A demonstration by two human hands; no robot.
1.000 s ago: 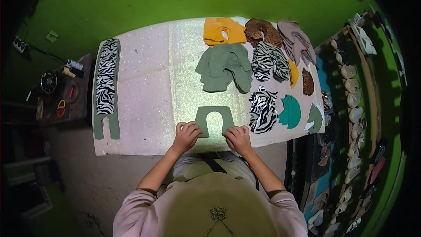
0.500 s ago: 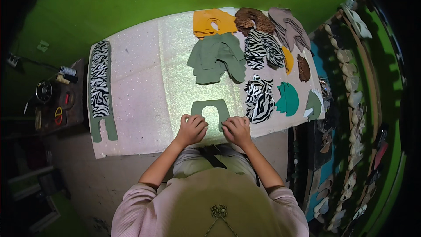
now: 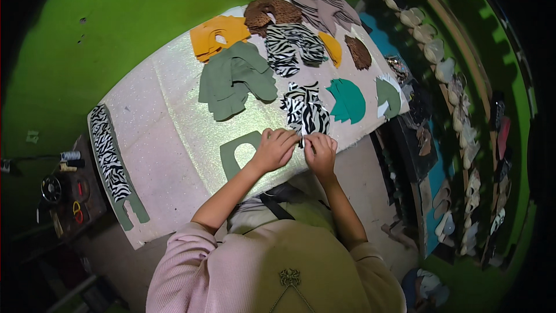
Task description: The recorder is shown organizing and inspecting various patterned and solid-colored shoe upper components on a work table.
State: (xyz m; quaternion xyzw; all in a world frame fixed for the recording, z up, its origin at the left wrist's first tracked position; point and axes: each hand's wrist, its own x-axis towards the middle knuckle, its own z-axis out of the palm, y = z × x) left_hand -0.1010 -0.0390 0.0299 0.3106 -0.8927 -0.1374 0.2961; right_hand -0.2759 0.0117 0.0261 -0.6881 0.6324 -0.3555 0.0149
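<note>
The near end of a stack of zebra-print cut pieces (image 3: 307, 107) is between my two hands. My left hand (image 3: 277, 150) reaches across to it with fingers bent and pinched at the edge. Close beside it, my right hand (image 3: 321, 153) is closed on the same edge, thumb and fingers together. Partly under my left hand and forearm lies a flat olive-green horseshoe-shaped piece (image 3: 230, 159) with an arched cutout. Right of the zebra stack are teal half-round pieces (image 3: 347, 101). How many zebra pieces my fingers hold is hidden.
The pale glittery sheet (image 3: 168, 162) covers the table. Olive pieces (image 3: 234, 81), yellow pieces (image 3: 217, 35), brown pieces (image 3: 272, 14) and mauve pieces (image 3: 318, 6) lie in piles at the back. A zebra-and-green row (image 3: 110, 156) lines the left edge. Shoe racks (image 3: 457, 93) stand at right.
My view has turned to the right. Both hands have left the sides of the green horseshoe piece and moved right to the near edge of the zebra-print stack.
</note>
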